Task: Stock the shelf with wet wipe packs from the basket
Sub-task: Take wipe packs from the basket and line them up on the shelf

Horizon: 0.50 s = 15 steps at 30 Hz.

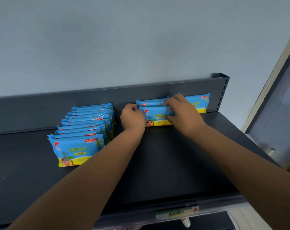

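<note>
wipe pack (157, 115) upright, long axis left-right

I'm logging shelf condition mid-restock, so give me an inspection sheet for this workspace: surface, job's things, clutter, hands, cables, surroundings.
Surface: dark grey metal shelf with a raised back panel.
Job's things: row of wet wipe packs standing upright at left; front wet wipe pack held upright at right, second pack just behind it, third pack by the back panel; basket not in view.
Clutter: white speck at the shelf's left front.
Hands: left hand pinches the front wet wipe pack's left end; right hand grips its top right.
Cables: nothing seen.
Surroundings: pale wall behind; price label on the shelf's front edge.
</note>
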Each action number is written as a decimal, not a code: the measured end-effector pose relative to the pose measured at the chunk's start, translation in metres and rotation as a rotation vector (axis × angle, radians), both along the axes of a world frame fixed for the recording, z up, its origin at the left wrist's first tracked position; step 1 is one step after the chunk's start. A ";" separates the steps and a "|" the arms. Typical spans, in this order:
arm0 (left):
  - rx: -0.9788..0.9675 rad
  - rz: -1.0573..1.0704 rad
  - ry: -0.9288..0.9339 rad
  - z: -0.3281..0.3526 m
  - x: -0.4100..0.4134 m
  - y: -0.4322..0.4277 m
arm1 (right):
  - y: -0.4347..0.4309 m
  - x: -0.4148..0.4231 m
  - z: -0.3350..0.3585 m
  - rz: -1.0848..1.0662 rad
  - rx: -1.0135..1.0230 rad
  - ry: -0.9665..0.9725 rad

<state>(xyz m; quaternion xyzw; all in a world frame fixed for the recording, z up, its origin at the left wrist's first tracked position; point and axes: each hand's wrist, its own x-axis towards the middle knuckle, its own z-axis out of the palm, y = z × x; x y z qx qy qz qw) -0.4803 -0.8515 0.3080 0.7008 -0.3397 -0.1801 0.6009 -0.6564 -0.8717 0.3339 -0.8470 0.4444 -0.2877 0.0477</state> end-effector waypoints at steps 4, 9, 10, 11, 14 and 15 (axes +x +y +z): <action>-0.031 -0.036 0.067 -0.001 -0.010 0.008 | -0.004 0.015 -0.004 -0.141 0.052 -0.063; 0.044 -0.153 0.054 -0.010 -0.013 0.011 | -0.008 0.023 -0.010 -0.259 0.307 -0.277; 0.051 -0.154 0.028 -0.011 -0.013 0.011 | -0.009 0.023 -0.010 -0.271 0.352 -0.291; 0.055 -0.151 0.005 -0.011 -0.013 0.010 | -0.010 0.022 -0.009 -0.275 0.387 -0.295; 0.062 -0.140 -0.020 -0.011 -0.013 0.010 | -0.013 0.021 -0.007 -0.243 0.429 -0.275; 0.068 -0.131 -0.022 -0.011 -0.013 0.010 | -0.014 0.022 -0.008 -0.235 0.432 -0.275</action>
